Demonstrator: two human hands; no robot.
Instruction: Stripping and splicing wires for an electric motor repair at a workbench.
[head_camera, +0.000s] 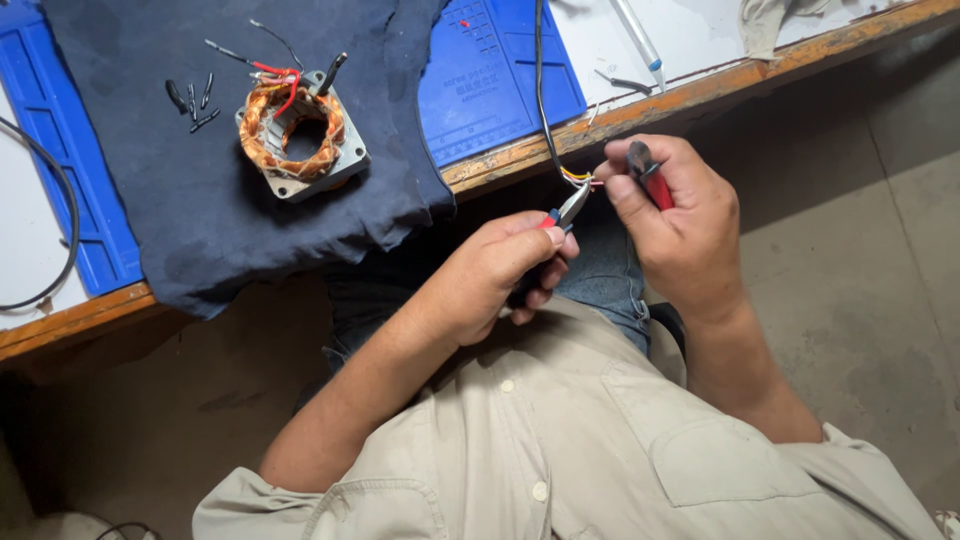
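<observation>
Cable (541, 90), black, ran down from the desk (620, 112) edge to the hands, where its sheath ended and 3 or so thin coloured wires (578, 178) (yellow, red, maybe white) fanned out just below the desk edge, above the lap. Wire ends sat between the 2 hands; too small to tell if any were stripped.

Left hand (505, 270) was closed around small pliers (568, 211) with red handles, metal nose pointed up at the wires, touching or nearly touching them. Right hand (680, 225) pinched the wires between thumb and forefinger, and its grip was also closed on a second red-handled tool (646, 172) tucked in the palm.

Judgement: the step was trimming or stripping a wire end. To do it well, 1 wire should be singled out from the rest, held taut by the right-hand pinch close to the nose, and the pliers closed lightly so only insulation was bitten, not the strands. The spare tool in the right palm crowded the pinch; risk of slipping.

Outward: on the desk lay a dark cloth (200, 200) carrying a motor stator (298, 135) with copper windings and red and black leads, 4 small black screws (192, 102) just beside it, a blue mat (495, 75) under the cloth, and a pen-like tool (640, 45) well apart.
</observation>
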